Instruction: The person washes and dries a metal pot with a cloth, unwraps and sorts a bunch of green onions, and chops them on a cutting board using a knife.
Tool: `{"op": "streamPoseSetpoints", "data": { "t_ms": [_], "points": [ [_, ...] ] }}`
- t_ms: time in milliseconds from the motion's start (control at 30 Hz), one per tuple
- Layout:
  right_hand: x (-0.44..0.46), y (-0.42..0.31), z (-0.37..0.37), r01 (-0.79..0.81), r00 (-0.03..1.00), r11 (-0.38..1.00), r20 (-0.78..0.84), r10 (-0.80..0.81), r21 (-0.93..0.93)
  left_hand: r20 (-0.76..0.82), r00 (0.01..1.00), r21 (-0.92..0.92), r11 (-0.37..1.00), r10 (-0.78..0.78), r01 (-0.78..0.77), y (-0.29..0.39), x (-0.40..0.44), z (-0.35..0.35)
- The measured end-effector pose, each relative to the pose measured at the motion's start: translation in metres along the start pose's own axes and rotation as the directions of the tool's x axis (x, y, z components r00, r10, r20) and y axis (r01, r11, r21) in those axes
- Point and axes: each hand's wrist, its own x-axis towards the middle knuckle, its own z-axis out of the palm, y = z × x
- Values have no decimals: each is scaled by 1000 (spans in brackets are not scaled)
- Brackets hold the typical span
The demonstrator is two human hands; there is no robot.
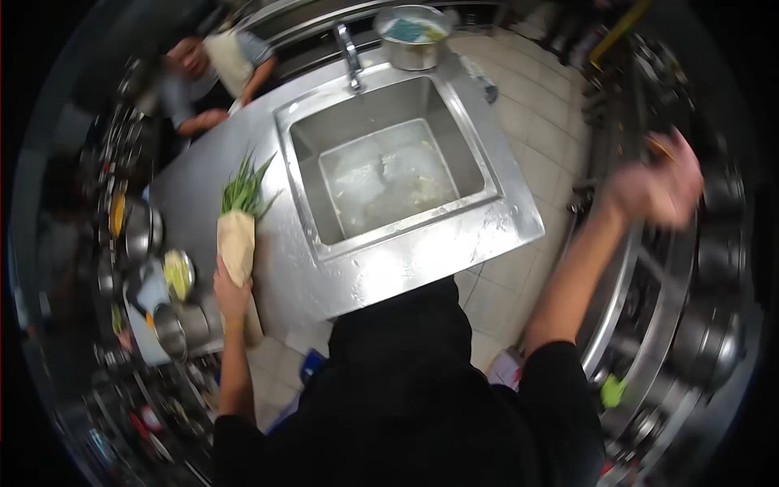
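One light, low grip seems best for the paper-wrapped greens (236,235) my left hand (232,294) grasps over the tabletop (365,276), toward its left edge; whether my blurred right hand (661,187) is clenched, I cannot tell.

No text, label, brand, number or sign can be read. The tan paper wrap (236,243) around the long green leaves (241,191), over the left part of the shiny steel worktop (357,280), shows no legible print, nor does the large round steel pot (706,345) beyond the right edge, though blur there may hide small markings.
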Motion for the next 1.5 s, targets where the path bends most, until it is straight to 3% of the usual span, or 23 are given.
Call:
{"op": "streamPoseSetpoints", "data": {
  "t_ms": [67,100,167,200,267,300,367,400,433,533,600,700,767,833,933,967,1000,1067,1233,1300,1367,1433,1500],
  "points": [
    [-60,100,89,-234,922,955,270,278,-182,-57,997,-248,967,48,-61,6,-7,-9],
    [-92,168,113,-248,788,890,455,416,-383,-56,998,-312,950,-39,19,24,-10,-26],
    [-148,250,147,1,406,728,666,626,-685,-8,956,-300,912,-295,279,7,-7,-28],
    [-160,258,148,-56,463,765,662,590,-642,-26,916,-120,911,-400,395,0,-3,-32],
    [-203,279,144,-283,574,887,677,461,-363,-262,906,-121,943,-332,311,-27,-10,-33],
    [-211,242,135,-491,462,817,706,538,-301,-200,889,-115,911,-411,395,8,-16,-66],
    [-262,215,117,-605,360,795,874,326,-47,-174,829,-87,847,-531,525,6,-13,-78],
    [-267,163,107,-467,361,883,922,143,46,-188,808,-116,830,-558,546,0,-12,-77],
    [-276,106,93,-635,214,770,972,100,61,-204,793,-143,818,-575,557,-5,-9,-78],
    [-298,-38,70,-849,-300,485,947,-113,-211,-217,804,-184,832,-554,524,-26,2,-88],
    [-311,-118,63,-825,-547,340,789,-279,-452,-228,816,-241,843,-532,482,-27,1,-100],
    [-335,-217,65,-694,-698,162,601,-390,-701,-278,856,-254,892,-437,373,-42,-6,-123],
    [-368,-269,74,-627,-746,115,551,-374,-770,-185,898,-342,883,-398,321,-59,-9,-135],
    [-393,-317,83,-511,-853,52,500,-148,-858,-163,915,-457,850,-369,262,-86,-13,-135],
    [-413,-356,98,-527,-842,108,502,-197,-843,-4,926,-751,612,-378,247,-108,-18,-161],
    [-423,-363,100,-528,-844,106,507,-176,-842,3,932,-759,606,-363,238,-123,-16,-160],
    [-430,-363,99,-608,-794,94,603,-78,-789,-190,951,-722,691,-245,34,-126,-14,-164],
    [-443,-367,103,-711,-687,124,721,90,-693,-202,960,-747,664,-195,-22,-140,-9,-173],
    [-433,-385,92,-742,-592,265,788,172,-616,-210,973,-793,599,-96,-112,-137,4,-212],
    [-435,-389,88,-726,-504,453,848,162,-518,-224,972,-789,599,-69,-139,-138,6,-226],
    [-441,-387,84,-749,-478,445,865,150,-491,-230,971,-774,616,-59,-146,-140,4,-237],
    [-450,-380,77,-615,-287,753,956,64,-235,-232,970,-752,646,-72,-132,-145,0,-244],
    [-451,-367,72,-655,-258,713,961,99,-250,-235,967,-716,691,-99,-103,-150,-4,-247]
  ]
}}
